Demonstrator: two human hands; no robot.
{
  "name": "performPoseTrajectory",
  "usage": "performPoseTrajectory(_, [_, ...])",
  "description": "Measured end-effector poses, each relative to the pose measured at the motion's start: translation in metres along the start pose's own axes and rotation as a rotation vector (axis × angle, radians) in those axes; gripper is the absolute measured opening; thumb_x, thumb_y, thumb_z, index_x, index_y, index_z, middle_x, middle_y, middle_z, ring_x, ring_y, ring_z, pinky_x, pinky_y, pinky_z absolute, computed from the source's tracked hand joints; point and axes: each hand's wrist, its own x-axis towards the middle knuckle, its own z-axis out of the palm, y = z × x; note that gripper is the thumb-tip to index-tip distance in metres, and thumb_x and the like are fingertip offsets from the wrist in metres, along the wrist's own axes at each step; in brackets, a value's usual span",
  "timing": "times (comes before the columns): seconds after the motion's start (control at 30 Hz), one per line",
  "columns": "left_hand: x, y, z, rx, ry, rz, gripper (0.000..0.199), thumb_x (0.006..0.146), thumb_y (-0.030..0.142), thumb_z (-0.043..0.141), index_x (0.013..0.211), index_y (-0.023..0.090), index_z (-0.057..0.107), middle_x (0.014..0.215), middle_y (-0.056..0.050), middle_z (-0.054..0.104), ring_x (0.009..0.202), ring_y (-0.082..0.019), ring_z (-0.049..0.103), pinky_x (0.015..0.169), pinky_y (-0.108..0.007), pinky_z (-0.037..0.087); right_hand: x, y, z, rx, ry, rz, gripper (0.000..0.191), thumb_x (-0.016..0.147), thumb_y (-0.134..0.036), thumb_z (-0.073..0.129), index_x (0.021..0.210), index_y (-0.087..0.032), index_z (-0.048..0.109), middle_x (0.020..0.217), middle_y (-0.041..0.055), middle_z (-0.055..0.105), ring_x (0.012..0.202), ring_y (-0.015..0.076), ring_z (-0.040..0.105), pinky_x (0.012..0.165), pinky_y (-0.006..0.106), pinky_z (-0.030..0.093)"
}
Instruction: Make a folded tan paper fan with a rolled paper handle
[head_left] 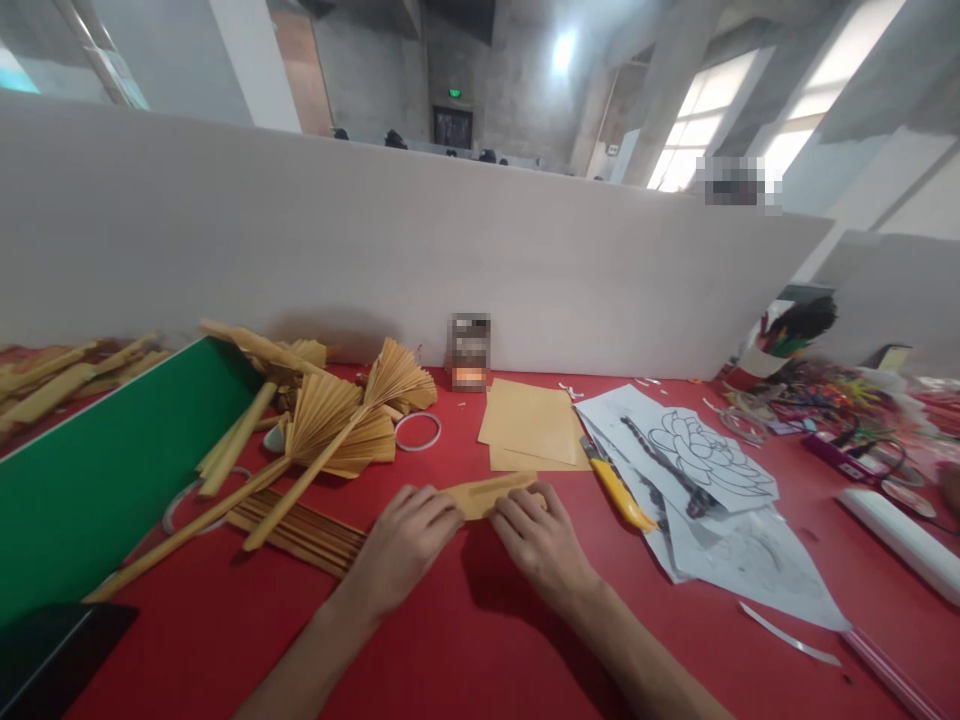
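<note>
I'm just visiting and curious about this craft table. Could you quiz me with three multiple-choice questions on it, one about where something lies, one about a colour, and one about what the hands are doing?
1. Where does the yellow utility knife lie?
A. between the tan paper sheets and the flower drawing
B. on the green board
C. under the paper fans

2. What colour is the table top?
A. blue
B. red
C. white

3. What are the two hands doing?
A. resting apart, empty
B. both pressing on a folded tan paper strip
C. holding scissors

Answers: 1 A, the knife sits in the gap between them. 2 B, red shows all round. 3 B, left hand and right hand each have fingers on the strip.
</note>
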Motion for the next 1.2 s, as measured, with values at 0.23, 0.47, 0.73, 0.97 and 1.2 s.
performPoseTrajectory(0.23, [0.002,0.001,0.007,-0.276,-0.058,-0.243,0.025,0.105,0.022,0.052,0.098,0.025,0.075,0.093,-0.003,0.073,0.090,-0.021,0.066,0.085,-0.034,0.051,-0.006,0.007,0.010,0.232,-0.038,0.233,0.017,0.101,-0.009,0.059,0.094,-0.024,0.066,0.089,0.0008,0.071,0.089,0.0200,0.064,0.084,0.034,0.042])
performPoseTrajectory(0.47, [0.007,0.004,0.008,-0.449,-0.014,-0.484,0.019,0.101,0.025,0.054,0.099,0.023,0.073,0.097,-0.006,0.076,0.093,-0.023,0.069,0.086,-0.036,0.055,0.004,0.031,0.008,0.493,-0.119,0.482,0.013,0.101,-0.020,0.065,0.088,-0.021,0.068,0.091,0.0025,0.068,0.088,0.0202,0.066,0.077,0.030,0.047])
performPoseTrajectory(0.73, [0.008,0.004,0.006,-0.424,-0.022,-0.556,0.019,0.099,0.024,0.052,0.091,0.023,0.069,0.091,-0.006,0.074,0.090,-0.026,0.069,0.083,-0.039,0.054,0.015,0.048,0.011,0.621,-0.206,0.579,0.020,0.095,-0.020,0.071,0.076,-0.019,0.065,0.087,0.0016,0.059,0.072,0.0150,0.063,0.067,0.026,0.049])
performPoseTrajectory(0.97, [0.008,-0.001,-0.001,-0.404,-0.078,-0.623,0.022,0.100,0.024,0.049,0.092,0.022,0.069,0.086,-0.006,0.070,0.086,-0.026,0.070,0.081,-0.036,0.054,0.019,0.050,0.008,0.624,-0.218,0.645,0.021,0.096,-0.026,0.070,0.077,-0.020,0.064,0.091,0.0022,0.061,0.077,0.0164,0.065,0.072,0.027,0.049])
performPoseTrajectory(1.2, [0.006,-0.003,0.001,-0.430,-0.063,-0.622,0.020,0.098,0.023,0.051,0.094,0.022,0.070,0.088,-0.005,0.070,0.087,-0.024,0.070,0.081,-0.034,0.054,0.020,0.051,0.006,0.622,-0.247,0.654,0.023,0.098,-0.030,0.068,0.077,-0.021,0.063,0.094,0.0017,0.061,0.075,0.0153,0.063,0.067,0.027,0.047])
